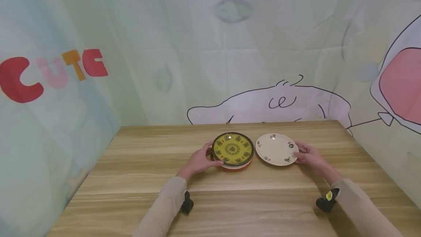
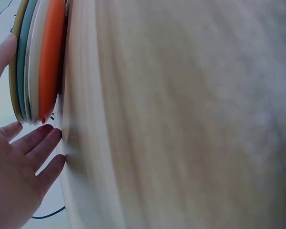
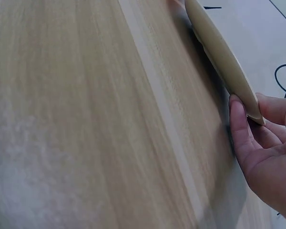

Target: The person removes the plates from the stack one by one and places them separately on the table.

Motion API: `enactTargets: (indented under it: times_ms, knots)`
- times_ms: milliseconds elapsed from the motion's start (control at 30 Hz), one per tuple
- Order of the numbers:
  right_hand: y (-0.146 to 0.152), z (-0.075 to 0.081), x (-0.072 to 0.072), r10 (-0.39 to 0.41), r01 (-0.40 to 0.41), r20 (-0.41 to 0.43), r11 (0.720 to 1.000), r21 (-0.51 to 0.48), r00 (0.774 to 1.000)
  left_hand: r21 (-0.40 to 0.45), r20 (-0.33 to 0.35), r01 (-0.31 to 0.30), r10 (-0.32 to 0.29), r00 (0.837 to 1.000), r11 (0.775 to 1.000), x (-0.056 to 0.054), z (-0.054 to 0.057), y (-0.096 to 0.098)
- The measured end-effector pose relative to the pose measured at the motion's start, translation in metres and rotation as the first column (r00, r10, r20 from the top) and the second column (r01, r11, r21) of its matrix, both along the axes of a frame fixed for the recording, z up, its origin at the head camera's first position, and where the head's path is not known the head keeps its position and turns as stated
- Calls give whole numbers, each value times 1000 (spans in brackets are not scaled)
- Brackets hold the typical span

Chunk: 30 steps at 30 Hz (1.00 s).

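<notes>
White plate (image 1: 277, 151): round, print-rimmed, face up near surface's (image 1: 253, 204) far edge, pinched by right hand (image 1: 310, 155); left hand (image 1: 200, 161), spread wide, touches yellow-topped, face-up stack (image 1: 232, 149)

The head view looks forward and down from above the near side of the table (image 1: 250, 204), at moderate range, with the printed backdrop (image 1: 184, 46) behind. The left wrist view sits close and low, rolled so the table runs upright, and shares the plate stack (image 2: 35, 62), seen edge-on, and left hand (image 2: 14, 171) with the head view. The right wrist view, likewise close, low and rolled, shares the white plate (image 3: 222, 55) and right hand (image 3: 271, 157).
</notes>
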State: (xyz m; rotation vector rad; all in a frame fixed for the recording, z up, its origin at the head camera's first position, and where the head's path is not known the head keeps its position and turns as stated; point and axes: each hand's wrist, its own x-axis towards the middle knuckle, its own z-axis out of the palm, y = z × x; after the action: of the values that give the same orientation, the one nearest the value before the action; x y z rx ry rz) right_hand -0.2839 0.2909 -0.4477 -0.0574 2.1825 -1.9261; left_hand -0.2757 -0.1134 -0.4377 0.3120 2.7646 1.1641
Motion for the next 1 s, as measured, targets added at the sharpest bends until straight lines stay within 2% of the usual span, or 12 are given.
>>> enactTargets:
  times_ms: [233,700,1000]
  knots:
    - [-2,-3,0,-2,2,-3,1000,6,1000,7,3,1,-1,1000,1000,0,-1,0]
    - [-6,-6,4,-27,26,1,993,114,1000,1,-5,0,0,1000,1000,-1,-2,-1]
    - [-7,-5,6,-19,19,-7,990,138,1000,4,-4,7,-7,1000,1000,-1,-2,0]
